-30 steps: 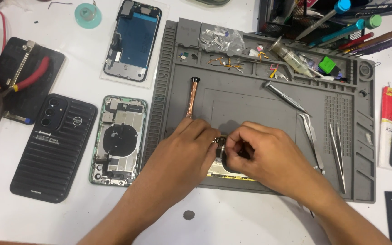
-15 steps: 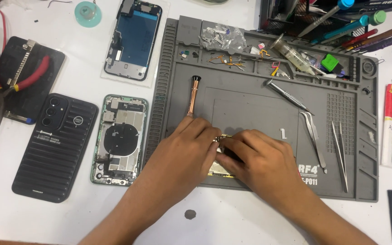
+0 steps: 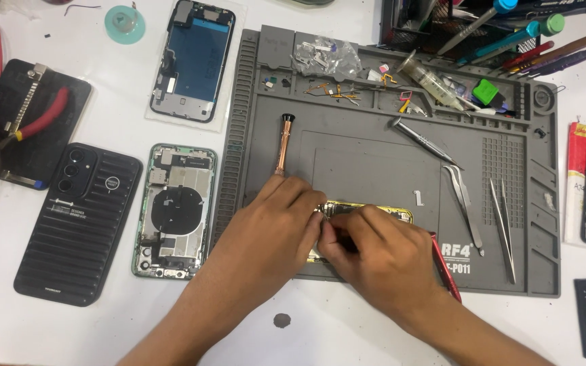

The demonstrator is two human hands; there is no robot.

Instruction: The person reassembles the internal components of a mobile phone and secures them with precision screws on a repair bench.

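- Far left, red-handled pliers [image 3: 15,129] lie on a dark case; just beside them a black ribbed phone cover [image 3: 79,224] rests face down on the white table [image 3: 103,325]
- Next along, an opened phone body with a green rim [image 3: 174,210] shows its coil and boards; above it sits a blue-backed screen frame [image 3: 194,61]
- Onto the grey repair mat [image 3: 374,149]; a copper-coloured screwdriver [image 3: 283,146] lies upright in view, its tip close to the left hand [image 3: 272,227]
- The left hand curls narrow, fingertips pinching down on the gold-edged phone frame [image 3: 374,210] at the mat's lower middle
- The right hand [image 3: 381,251] meets it, fingers closed tight on a small part at the frame's top left edge; what it grips is hidden
- Looks like fine work on an inner part, seating or freeing it; the next move calls for a steady pinch and a braced frame
- A red tool [image 3: 445,268] lies under the right wrist; tweezers [image 3: 466,203] wait further right
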